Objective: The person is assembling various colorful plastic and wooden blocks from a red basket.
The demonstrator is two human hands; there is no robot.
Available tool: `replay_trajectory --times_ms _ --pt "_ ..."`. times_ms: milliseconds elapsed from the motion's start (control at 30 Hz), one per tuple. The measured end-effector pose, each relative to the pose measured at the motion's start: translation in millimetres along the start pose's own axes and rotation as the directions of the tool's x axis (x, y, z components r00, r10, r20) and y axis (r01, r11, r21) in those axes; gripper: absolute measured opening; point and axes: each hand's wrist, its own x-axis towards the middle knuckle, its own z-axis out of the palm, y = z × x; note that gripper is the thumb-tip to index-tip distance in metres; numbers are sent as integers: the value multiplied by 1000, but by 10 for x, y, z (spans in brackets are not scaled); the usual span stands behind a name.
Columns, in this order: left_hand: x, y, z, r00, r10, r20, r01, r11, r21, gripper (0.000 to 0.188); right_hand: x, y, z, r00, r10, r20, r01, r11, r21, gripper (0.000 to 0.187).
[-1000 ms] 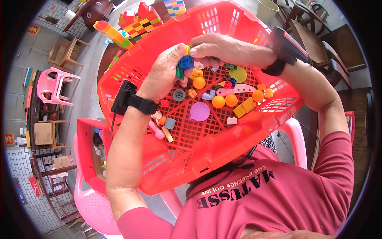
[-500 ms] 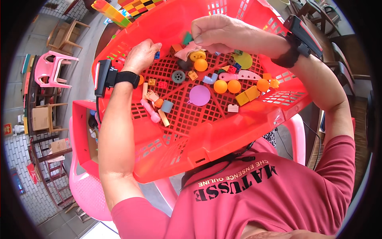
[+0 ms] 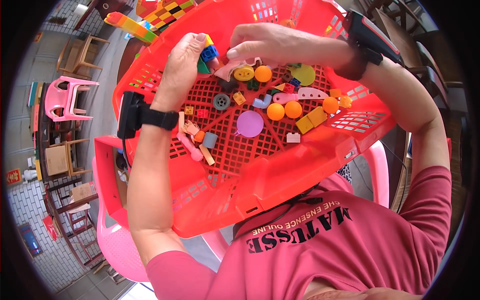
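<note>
Left hand (image 3: 184, 65) has neared right hand (image 3: 255, 45), pinching seemingly joined blocks (image 3: 209, 53); right fingers curl, hold unclear; toys (image 3: 250, 124) below them lie loose.

Wall (image 3: 27, 220): pale grey brick pattern, at lower left. Floor (image 3: 37, 55): grey, tiled along the left. Chair (image 3: 65, 92): pink plastic, with arms, left side. Stool (image 3: 84, 62): light wooden frame, above the chair. Cardboard box (image 3: 57, 160): brown, below the chair. Rack (image 3: 82, 227): dark reddish wood, slatted, beside the wall. Seat (image 3: 117, 252): pink plastic, perforated, lower left. Furniture (image 3: 382, 32): dark wood, upper right. Light: a bright white patch at the lower edge, left of middle.
</note>
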Motion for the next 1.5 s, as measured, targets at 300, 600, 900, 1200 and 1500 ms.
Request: replay_trajectory --times_ms 300,600,900,1200,1500 --pt "-73 103 173 895 438 -80 -369 830 418 45 -86 -230 65 999 -34 5 34 999 23 41" --pt "-23 -188 -193 725 -688 -1 320 335 886 35 -2 220 -159 984 -89 157 172 729 -663 26" --pt "26 -448 -136 773 -629 87 212 385 898 26 109 140 -288 995 47 -93 -75 945 -318 36" --pt "-95 97 -205 978 -161 133 187 959 -212 25 -73 -230 -457 999 -30 -29 34 987 160 14" --pt "-117 223 -89 997 -31 70 60 879 -472 29 -7 -163 -395 998 -40 -51 58 910 411 13"
